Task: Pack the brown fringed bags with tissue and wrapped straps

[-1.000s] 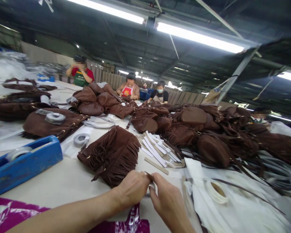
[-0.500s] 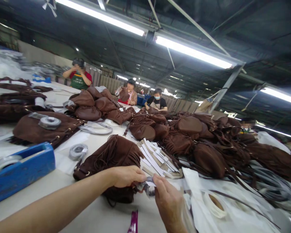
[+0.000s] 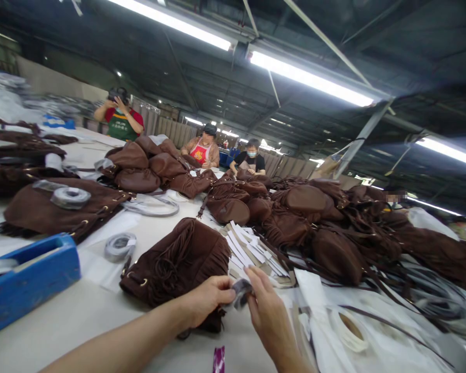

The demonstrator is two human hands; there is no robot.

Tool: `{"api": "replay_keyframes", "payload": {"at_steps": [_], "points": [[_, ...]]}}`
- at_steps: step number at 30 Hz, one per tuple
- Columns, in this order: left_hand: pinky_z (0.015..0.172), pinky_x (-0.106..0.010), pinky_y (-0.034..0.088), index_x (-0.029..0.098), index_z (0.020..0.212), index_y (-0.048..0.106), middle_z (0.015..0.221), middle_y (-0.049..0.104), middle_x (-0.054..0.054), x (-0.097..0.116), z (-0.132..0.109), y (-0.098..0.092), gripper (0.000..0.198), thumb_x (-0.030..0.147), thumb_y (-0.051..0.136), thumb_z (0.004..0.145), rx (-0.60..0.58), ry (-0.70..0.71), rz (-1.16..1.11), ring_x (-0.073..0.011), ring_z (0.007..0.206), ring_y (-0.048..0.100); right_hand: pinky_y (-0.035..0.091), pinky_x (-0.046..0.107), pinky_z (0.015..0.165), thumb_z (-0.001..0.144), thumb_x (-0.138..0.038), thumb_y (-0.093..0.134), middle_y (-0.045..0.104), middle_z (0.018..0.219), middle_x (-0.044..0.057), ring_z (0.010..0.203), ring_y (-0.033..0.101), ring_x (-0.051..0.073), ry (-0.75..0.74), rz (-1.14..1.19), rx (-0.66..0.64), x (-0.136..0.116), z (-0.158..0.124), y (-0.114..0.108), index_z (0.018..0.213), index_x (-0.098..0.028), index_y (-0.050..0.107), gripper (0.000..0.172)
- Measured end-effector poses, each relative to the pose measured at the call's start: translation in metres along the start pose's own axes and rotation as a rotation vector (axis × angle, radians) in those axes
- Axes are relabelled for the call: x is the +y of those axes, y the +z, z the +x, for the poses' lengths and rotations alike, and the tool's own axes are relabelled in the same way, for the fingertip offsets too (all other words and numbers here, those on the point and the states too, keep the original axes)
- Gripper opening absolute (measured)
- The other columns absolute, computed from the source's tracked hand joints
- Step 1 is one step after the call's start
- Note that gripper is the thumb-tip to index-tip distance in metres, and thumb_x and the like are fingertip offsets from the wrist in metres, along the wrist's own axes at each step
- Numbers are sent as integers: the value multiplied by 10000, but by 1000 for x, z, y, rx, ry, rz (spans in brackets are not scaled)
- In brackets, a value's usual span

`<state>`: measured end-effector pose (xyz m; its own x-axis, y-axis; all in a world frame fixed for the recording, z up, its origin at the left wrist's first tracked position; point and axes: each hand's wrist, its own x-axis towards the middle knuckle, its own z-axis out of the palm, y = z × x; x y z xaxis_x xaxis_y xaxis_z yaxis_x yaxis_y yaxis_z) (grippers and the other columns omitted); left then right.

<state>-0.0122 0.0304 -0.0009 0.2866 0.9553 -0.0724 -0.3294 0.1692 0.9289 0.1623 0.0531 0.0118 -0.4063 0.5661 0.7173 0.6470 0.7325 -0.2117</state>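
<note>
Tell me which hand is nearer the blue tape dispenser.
Left. The left hand is right of the blue tape dispenser, well apart; the right hand is farther right, beyond the left.

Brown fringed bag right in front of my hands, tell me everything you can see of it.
The brown fringed suede-look bag lies slumped on the pale table, with long fringe draped across it toward its right edge. Gold-coloured metal rings sit at its left corner. The left hand, pinching a small grey piece with the right hand, covers its near edge.
</note>
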Motion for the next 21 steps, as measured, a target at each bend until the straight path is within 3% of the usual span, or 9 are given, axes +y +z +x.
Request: {"api": "replay_keyframes", "payload": {"at_steps": [2, 5, 7, 9, 12, 16, 19, 21], "points": [[608, -226, 261, 137, 764, 572, 679, 496, 29, 3, -2, 2, 274, 322, 692, 601, -8, 21, 58, -89, 610, 383, 543, 300, 664, 904, -288, 423, 661, 1071, 124, 770, 666, 193, 212, 151, -75, -3, -9, -19, 1210, -194, 569, 352], [630, -224, 274, 141, 796, 587, 714, 508, 31, 8, -5, 4, 272, 337, 667, 624, -49, 20, 128, -95, 641, 385, 472, 250, 464, 904, -437, 433, 622, 655, 14, 469, 565, 132, 664, 451, -262, -12, -33, -44, 1037, -183, 630, 348], [635, -223, 276, 139, 808, 597, 723, 511, 33, 9, -7, 5, 261, 329, 645, 635, -72, 20, 185, -100, 663, 385, 410, 213, 392, 816, -497, 555, 581, 557, -23, 439, 566, 131, 914, 660, -354, -18, -46, -51, 941, -177, 630, 352], [628, -224, 268, 134, 805, 597, 704, 497, 39, 10, -8, 6, 249, 325, 622, 647, -84, 26, 247, -100, 662, 374, 390, 188, 378, 712, -486, 675, 615, 577, -13, 476, 601, 141, 1050, 793, -363, -24, -52, -51, 851, -179, 607, 344], [614, -225, 263, 129, 788, 585, 668, 471, 48, 10, -11, 8, 212, 301, 592, 665, -94, 56, 332, -97, 643, 359, 375, 168, 371, 657, -450, 730, 619, 559, -15, 467, 591, 124, 1110, 839, -268, -30, -47, -43, 702, -180, 558, 323], [583, -218, 274, 144, 827, 553, 674, 476, 53, 7, -14, 11, 193, 207, 579, 646, -117, 127, 331, -93, 629, 378, 380, 174, 366, 601, -402, 769, 560, 497, -44, 431, 571, 117, 1152, 846, -157, -39, -35, -30, 648, -164, 596, 298], [566, -213, 283, 158, 960, 516, 664, 455, 65, 3, -14, 12, 341, 167, 593, 628, -106, 164, 265, -87, 608, 394, 443, 181, 452, 591, -372, 780, 648, 622, -9, 508, 595, 103, 1149, 1002, -53, -45, -32, -25, 752, -144, 679, 297], [572, -211, 293, 168, 1079, 474, 663, 449, 71, 0, -13, 11, 466, 160, 613, 635, -103, 162, 231, -85, 606, 409, 472, 187, 516, 594, -336, 782, 696, 739, 18, 597, 631, 114, 1140, 1123, -69, -46, -35, -23, 859, -140, 703, 339]]}}
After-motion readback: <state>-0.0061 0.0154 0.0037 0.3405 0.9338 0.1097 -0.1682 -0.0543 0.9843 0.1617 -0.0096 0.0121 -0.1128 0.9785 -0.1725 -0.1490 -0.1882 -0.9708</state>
